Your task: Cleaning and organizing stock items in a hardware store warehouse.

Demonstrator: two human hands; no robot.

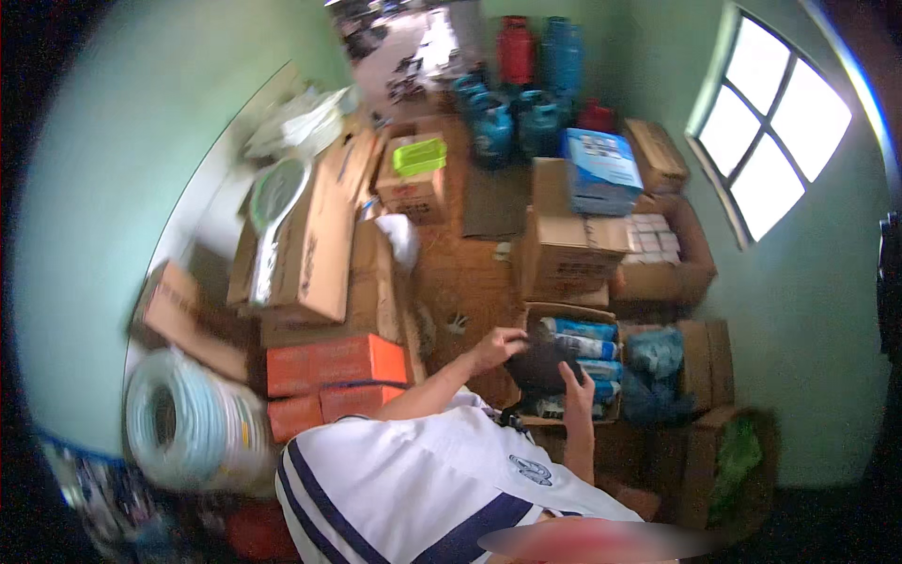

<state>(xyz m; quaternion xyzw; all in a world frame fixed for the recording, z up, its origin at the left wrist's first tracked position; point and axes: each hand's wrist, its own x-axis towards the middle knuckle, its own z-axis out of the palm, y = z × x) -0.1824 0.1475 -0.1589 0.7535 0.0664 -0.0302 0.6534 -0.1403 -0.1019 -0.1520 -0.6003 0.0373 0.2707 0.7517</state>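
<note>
A dark, flat item (539,363), too blurred to identify, is held up in front of my body. My left hand (499,348) pinches its left edge with bent fingers. At its right side, the thumb and fingers of my right hand (579,386) grip it. Directly beyond and below lies an open cardboard carton (527,317) with several blue-and-white tubes (588,349) lying in it. The dark item hides part of the carton and some of the tubes.
Orange boxes (320,366), a hose coil (165,416) and a long carton (320,247) bearing a racket-shaped object (278,194) stand left. Stacked cartons (574,247) and a blue box (602,173) are at right. Gas cylinders (493,127) stand at the back beside the doorway.
</note>
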